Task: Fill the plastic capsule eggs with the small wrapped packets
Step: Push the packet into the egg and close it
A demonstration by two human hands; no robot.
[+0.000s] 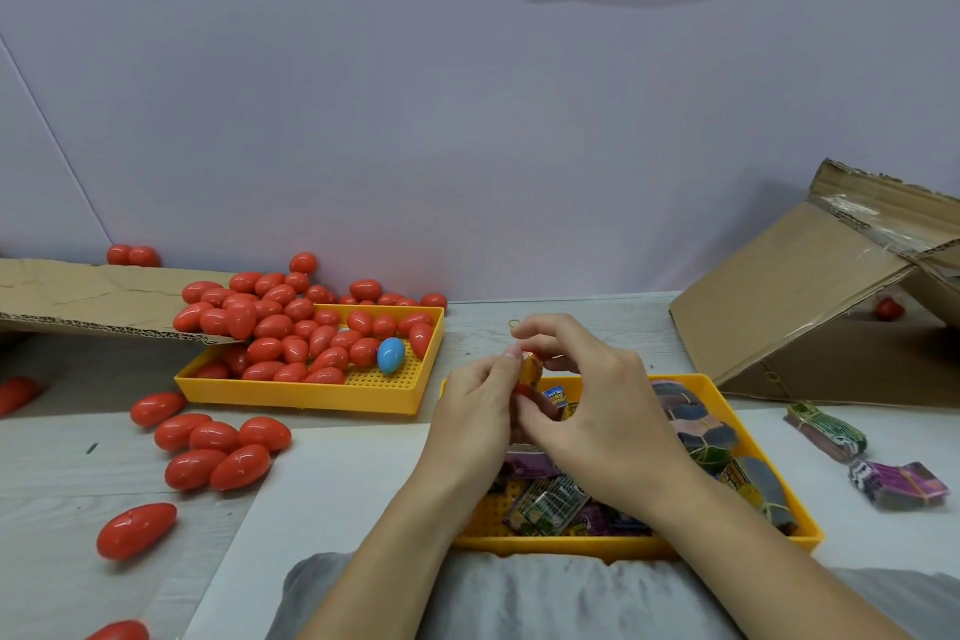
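Both hands meet above the packet tray [753, 436]. Left hand [475, 423] curled round a red egg half [521, 389], mostly hidden. Right hand [597, 410] pinches a yellow packet [531, 369] at its mouth. Step: stuffing. Next, likely: press packet fully in, then find and snap on the other half. Egg tray [311, 392] lies left of the left hand.

Red eggs [291, 327] heap in a yellow tray [332, 395] with one blue egg [390, 355] among them. A second yellow tray [717, 392] holds multicoloured printed packets [550, 504], purple, green and yellow. The packet [531, 369] between the fingers is orange-yellow; the cardboard [810, 286] is brown, the wall [415, 119] pale lilac
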